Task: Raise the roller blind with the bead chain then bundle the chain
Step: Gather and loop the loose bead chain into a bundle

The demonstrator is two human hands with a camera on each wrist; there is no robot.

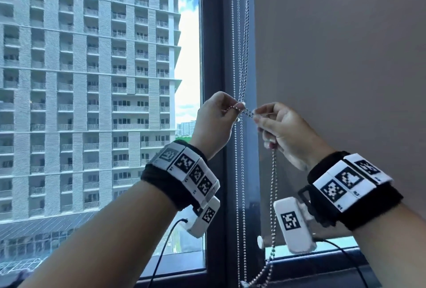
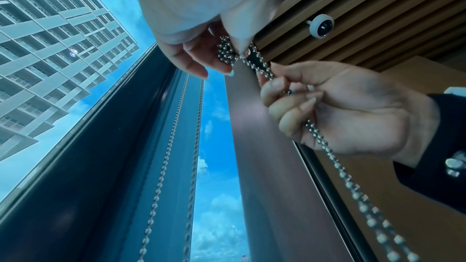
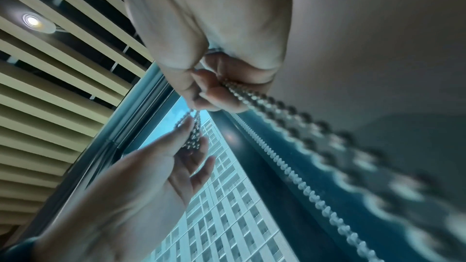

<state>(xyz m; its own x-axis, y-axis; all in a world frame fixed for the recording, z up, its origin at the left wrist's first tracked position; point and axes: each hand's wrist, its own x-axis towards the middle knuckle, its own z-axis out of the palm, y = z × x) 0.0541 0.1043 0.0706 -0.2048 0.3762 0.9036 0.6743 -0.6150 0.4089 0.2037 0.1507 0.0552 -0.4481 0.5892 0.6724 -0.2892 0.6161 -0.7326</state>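
A metal bead chain (image 1: pixel 244 41) hangs down in front of the dark window frame (image 1: pixel 213 57). My left hand (image 1: pixel 239 106) pinches a small bunch of looped beads (image 2: pixel 225 50) between thumb and fingers. Just to its right, my right hand (image 1: pixel 255 115) pinches the same chain, and a doubled strand (image 1: pixel 273 184) drops from that fist towards the sill. In the right wrist view this strand (image 3: pixel 252 97) leaves my curled right fingers (image 3: pixel 209 95), and the bunch (image 3: pixel 193 136) lies against my left fingers (image 3: pixel 186 127). A grey roller blind (image 1: pixel 334 57) covers the right pane.
A second bead chain pair (image 1: pixel 238 184) hangs along the frame behind my hands. The blind's bottom rail end cap (image 1: pixel 260 241) sits just above the dark sill (image 1: pixel 322 262). Cables trail from both wrist cameras. Overhead are ceiling slats, a small round camera (image 2: pixel 321 26) and a downlight (image 3: pixel 31 20).
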